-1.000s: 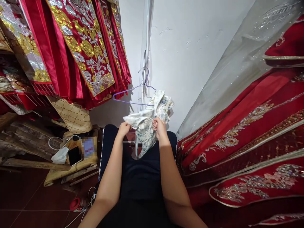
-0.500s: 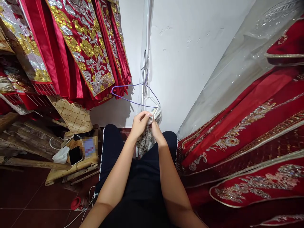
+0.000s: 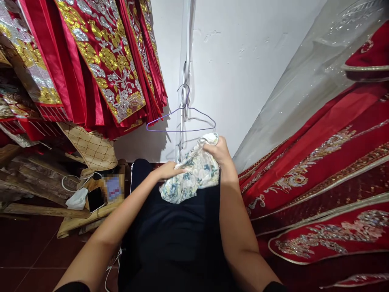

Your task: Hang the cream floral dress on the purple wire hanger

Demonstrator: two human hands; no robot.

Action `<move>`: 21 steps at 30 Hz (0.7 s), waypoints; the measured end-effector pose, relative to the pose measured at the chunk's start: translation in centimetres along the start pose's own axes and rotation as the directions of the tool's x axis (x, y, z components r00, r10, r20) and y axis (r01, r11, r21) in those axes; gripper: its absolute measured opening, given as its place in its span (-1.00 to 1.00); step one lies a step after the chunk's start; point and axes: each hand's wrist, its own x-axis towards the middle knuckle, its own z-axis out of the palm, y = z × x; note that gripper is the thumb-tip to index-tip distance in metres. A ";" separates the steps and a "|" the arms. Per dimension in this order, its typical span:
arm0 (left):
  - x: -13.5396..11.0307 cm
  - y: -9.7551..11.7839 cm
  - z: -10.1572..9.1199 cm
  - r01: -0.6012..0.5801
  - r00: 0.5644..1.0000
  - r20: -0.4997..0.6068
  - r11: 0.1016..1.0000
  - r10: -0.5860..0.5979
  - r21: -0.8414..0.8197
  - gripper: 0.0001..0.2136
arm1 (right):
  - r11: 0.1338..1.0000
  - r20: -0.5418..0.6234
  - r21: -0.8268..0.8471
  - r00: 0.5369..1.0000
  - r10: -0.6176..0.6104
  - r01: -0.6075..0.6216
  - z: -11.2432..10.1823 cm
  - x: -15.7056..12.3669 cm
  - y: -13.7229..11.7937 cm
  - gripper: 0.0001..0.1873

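A bunched floral cloth (image 3: pixel 197 172), white with blue-green and yellowish print, is spread between my hands above my lap. My right hand (image 3: pixel 219 151) grips its upper right corner, thumb on top and fingers behind. At the lower left, my left hand (image 3: pixel 170 170) is closed on the cloth's edge, its fingers partly hidden by the fabric. Just beyond the cloth, a purple wire hanger (image 3: pixel 182 130) hangs against the wall, with nothing on it. Whether the cloth is a garment, I cannot tell.
Red embroidered garments (image 3: pixel 112 61) hang at left, and more red beaded garments (image 3: pixel 304 170) with a sheer white veil (image 3: pixel 291 89) fill the right. A phone (image 3: pixel 96 199), a white pouch (image 3: pixel 77 198) and a cable lie on a wooden stool (image 3: pixel 115 209) at left.
The cloth has come away from the hanger, which now hangs level. My hands have moved apart, the left leftward and lower, the right to the right, stretching the cloth between them.
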 end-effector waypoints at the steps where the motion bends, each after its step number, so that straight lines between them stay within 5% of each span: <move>1: -0.3 -0.2 -1.6 0.013 1.000 0.028 0.999 -0.014 0.044 -0.59 | 0.997 -0.040 -0.065 0.998 -0.053 0.051 0.3 1.1 0.3 -0.77; 6: -1.2 1.2 -9.3 -0.095 0.985 -0.120 0.970 0.124 0.223 -0.67 | 0.958 -0.128 -0.251 0.976 -0.174 0.138 3.4 7.4 4.0 -0.74; 10: -1.7 2.8 -11.6 -0.134 0.934 -0.282 0.945 0.221 0.297 -0.69 | 0.955 0.016 -0.290 0.997 0.075 -0.067 5.8 9.4 7.5 -0.65; 13: -2.3 2.9 -12.2 -0.170 0.888 -0.369 0.942 0.273 0.288 -0.70 | 0.920 0.064 -0.361 0.981 0.185 -0.150 5.6 8.8 8.7 -0.60; 17: -3.0 1.3 -14.2 -0.081 0.988 -0.101 0.948 0.117 0.307 -0.62 | 0.901 0.002 -0.420 0.993 0.117 -0.106 2.8 7.7 8.5 -0.60; 19: -3.0 0.0 -15.5 -0.002 1.000 0.029 0.931 -0.009 0.366 -0.64 | 0.896 0.021 -0.432 0.992 0.121 -0.100 1.5 7.3 7.8 -0.63; 21: -2.3 -0.9 -16.8 0.068 0.998 -0.020 0.911 -0.066 0.407 -0.70 | 0.906 0.042 -0.416 0.993 0.110 -0.083 0.7 7.1 7.1 -0.66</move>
